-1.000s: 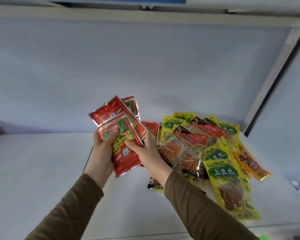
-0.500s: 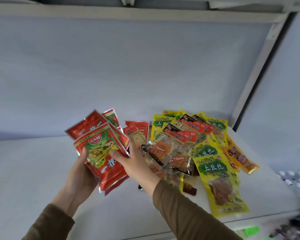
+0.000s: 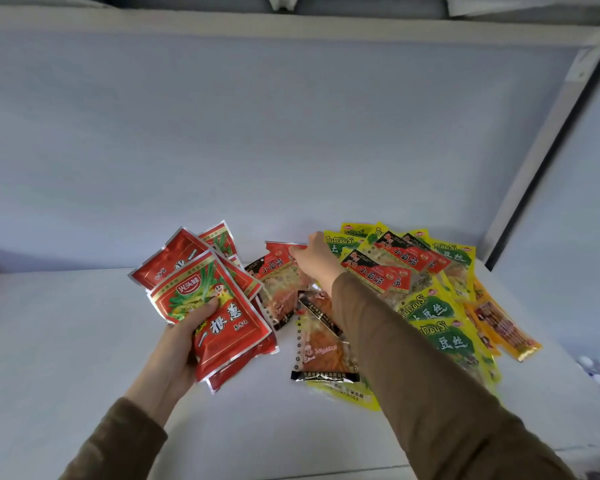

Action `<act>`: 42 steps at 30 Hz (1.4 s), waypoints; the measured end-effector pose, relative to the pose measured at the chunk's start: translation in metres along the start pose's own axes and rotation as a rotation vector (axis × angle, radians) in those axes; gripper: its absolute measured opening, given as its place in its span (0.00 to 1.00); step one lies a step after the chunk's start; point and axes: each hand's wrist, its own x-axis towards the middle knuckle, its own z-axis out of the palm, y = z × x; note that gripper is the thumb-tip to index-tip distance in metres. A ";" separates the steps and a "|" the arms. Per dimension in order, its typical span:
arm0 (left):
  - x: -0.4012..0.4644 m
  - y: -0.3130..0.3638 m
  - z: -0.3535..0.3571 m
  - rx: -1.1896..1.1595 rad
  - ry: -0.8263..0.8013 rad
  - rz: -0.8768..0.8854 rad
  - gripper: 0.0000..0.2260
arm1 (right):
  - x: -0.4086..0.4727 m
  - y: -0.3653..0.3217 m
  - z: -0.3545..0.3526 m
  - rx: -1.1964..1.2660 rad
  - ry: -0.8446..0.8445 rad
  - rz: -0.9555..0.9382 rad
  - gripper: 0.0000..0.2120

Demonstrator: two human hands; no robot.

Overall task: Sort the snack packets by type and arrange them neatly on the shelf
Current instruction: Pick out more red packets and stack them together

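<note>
- On the white shelf (image 3: pixel 84 341), under my head camera: my left hand (image 3: pixel 179 344) clasps a fanned stack of red packets (image 3: pixel 219 306), thumb across the top one's face, fingers hidden beneath, the stack raised just off the shelf at centre-left
- My right hand (image 3: pixel 314 259) reaches over the mixed pile (image 3: pixel 395 306) at centre-right and meets the upper edge of another red packet (image 3: pixel 280 250) lying at the pile's back; whether the fingers have closed on it I cannot tell
- The pile holds yellow-green packets (image 3: pixel 440 337), red-and-black clear packets (image 3: pixel 378 271) and an orange packet (image 3: pixel 499 327) at the far right, all overlapping
- The held red packets run long axis from lower right to upper left, top seals pointing up and away from me, print facing the camera; the far one is mostly hidden, so its axis is unclear
- I judge these foil sachets light, thin and floppy, their glossy faces slippery against one another, so a fanned stack may slide apart under a loose thumb
- Best hold, as I see it: pinch the flat sealed rim or a corner, not the soft filled middle, and lift the far packet clear before drawing it back
- Neighbours overlapping it could drag along if pulled flat
</note>
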 end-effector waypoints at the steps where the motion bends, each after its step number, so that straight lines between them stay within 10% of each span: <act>1: 0.000 -0.001 0.000 -0.002 0.000 0.005 0.27 | 0.008 0.001 -0.001 0.010 -0.015 0.051 0.35; 11: 0.010 -0.007 -0.003 -0.014 0.006 0.025 0.27 | 0.045 0.014 0.019 0.250 0.003 0.191 0.34; 17: 0.023 -0.011 -0.008 0.018 0.007 0.037 0.28 | 0.039 0.007 0.003 0.249 0.128 -0.042 0.03; 25: 0.032 -0.008 0.000 0.070 -0.008 0.056 0.27 | 0.007 -0.058 -0.054 0.309 0.320 -0.507 0.09; 32: 0.019 -0.007 0.017 0.013 -0.108 0.057 0.27 | -0.030 -0.031 0.006 0.093 -0.146 -0.288 0.09; 42: -0.004 -0.009 0.022 0.116 -0.156 0.044 0.35 | -0.044 -0.014 0.055 -0.217 0.077 -0.465 0.09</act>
